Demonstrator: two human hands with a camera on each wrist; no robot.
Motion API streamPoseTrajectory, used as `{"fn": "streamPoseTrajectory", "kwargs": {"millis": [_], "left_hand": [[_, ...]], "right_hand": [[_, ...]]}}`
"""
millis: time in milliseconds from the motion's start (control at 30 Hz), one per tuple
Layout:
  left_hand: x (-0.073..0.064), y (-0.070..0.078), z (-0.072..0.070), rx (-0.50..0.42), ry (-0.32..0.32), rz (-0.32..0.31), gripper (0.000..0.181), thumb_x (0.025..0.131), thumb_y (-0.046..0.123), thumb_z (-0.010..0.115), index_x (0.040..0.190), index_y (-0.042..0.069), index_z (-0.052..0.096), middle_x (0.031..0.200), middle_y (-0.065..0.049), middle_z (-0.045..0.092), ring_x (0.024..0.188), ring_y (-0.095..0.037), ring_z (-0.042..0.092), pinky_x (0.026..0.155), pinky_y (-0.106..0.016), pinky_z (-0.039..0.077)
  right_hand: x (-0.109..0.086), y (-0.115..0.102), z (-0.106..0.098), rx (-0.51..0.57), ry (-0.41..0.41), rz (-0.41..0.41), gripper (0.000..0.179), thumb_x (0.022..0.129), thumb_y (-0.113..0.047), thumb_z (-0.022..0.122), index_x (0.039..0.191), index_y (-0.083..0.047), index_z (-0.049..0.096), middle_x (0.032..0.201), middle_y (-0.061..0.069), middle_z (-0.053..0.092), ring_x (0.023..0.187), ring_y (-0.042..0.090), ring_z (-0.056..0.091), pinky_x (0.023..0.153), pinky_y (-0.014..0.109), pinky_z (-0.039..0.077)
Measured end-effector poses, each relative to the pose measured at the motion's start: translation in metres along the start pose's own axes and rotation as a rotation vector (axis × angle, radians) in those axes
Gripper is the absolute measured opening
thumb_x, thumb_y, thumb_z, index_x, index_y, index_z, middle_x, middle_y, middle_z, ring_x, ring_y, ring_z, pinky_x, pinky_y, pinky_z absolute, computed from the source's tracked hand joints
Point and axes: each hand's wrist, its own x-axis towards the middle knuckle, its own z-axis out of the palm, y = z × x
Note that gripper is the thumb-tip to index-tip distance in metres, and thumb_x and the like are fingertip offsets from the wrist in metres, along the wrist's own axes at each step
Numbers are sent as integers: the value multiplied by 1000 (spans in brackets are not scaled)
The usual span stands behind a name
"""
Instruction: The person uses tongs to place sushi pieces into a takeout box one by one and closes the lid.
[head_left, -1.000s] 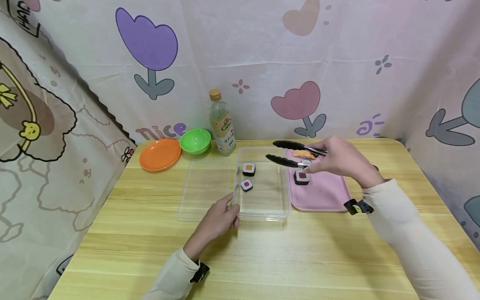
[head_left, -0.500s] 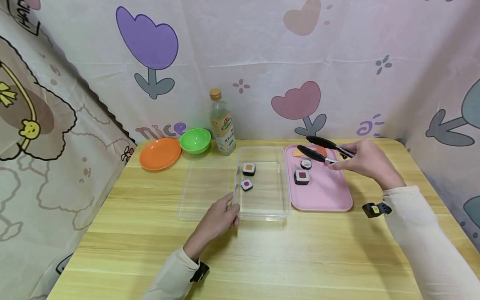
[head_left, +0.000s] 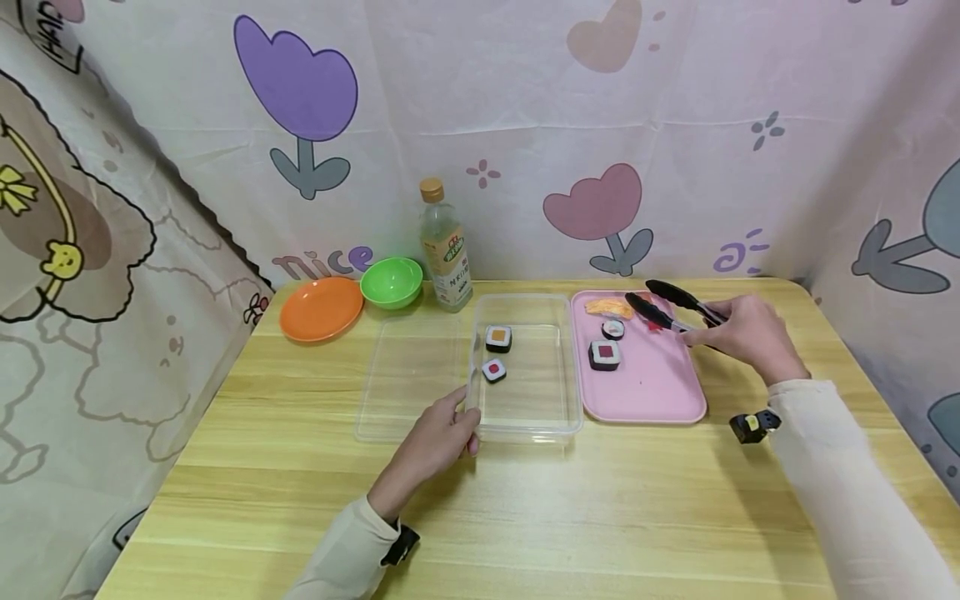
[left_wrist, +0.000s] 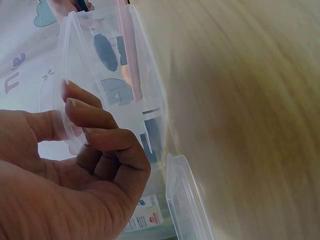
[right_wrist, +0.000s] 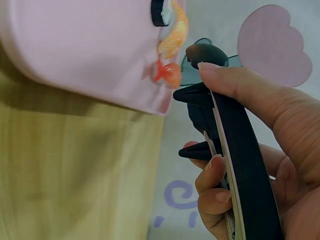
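The right hand (head_left: 752,333) is gripping the tongs (head_left: 677,296), thumb along one arm and fingers curling round the other, while the black tips are standing apart with nothing between them. They are hovering over the far right corner of the pink tray (head_left: 645,387), where the red-tailed piece (right_wrist: 170,75) is lying partly under them (whether a tip is touching it, the views are not showing clearly). Just left of it, the orange topping piece (head_left: 609,308), the small round roll (head_left: 612,330) and the dark-red-centred square roll (head_left: 604,355) are resting on the tray too. The left hand (head_left: 437,435) is pinching the left wall of the clear box (head_left: 528,396), in which the orange-centred roll (head_left: 498,338) and the small red-centred roll (head_left: 493,370) are sitting. The person appears to be lining up a pick; the next move is probably calling for lowering the tips to either side of the red-tailed piece and squeezing gently, without nudging its neighbours
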Motion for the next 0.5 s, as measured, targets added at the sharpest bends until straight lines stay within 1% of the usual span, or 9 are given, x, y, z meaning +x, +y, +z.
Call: {"fn": "streamPoseTrajectory", "kwargs": {"millis": [67,133,267,500], "left_hand": [[0,0,0,2,0,0,40,101,14,42,137,3,55,59,-1,61,48,-11,40,43,-23,27],[0,0,0,3,0,0,41,101,14,42,139,3,54,59,-1,60,48,-11,40,43,-23,27],[0,0,0,2,-1,-1,43,100,14,43,141,4,53,59,-2,61,49,-11,42,44,-23,28],[0,0,0,2,-3,0,42,100,14,43,140,3,53,60,-2,61,49,-11,42,44,-23,28]], "right_hand": [[1,4,2,-3,-5,10,83,78,-44,85,136,9,57,81,13,56,79,31,46,62,37,33],[1,8,5,-5,-11,19,84,78,-46,84,136,9,56,81,11,56,80,30,47,62,37,33],[0,12,8,-3,-28,36,88,79,-48,83,138,10,53,84,13,57,80,30,47,61,37,33],[-3,17,9,-18,-21,30,89,78,-52,83,137,9,56,76,7,51,74,27,45,59,36,30]]}}
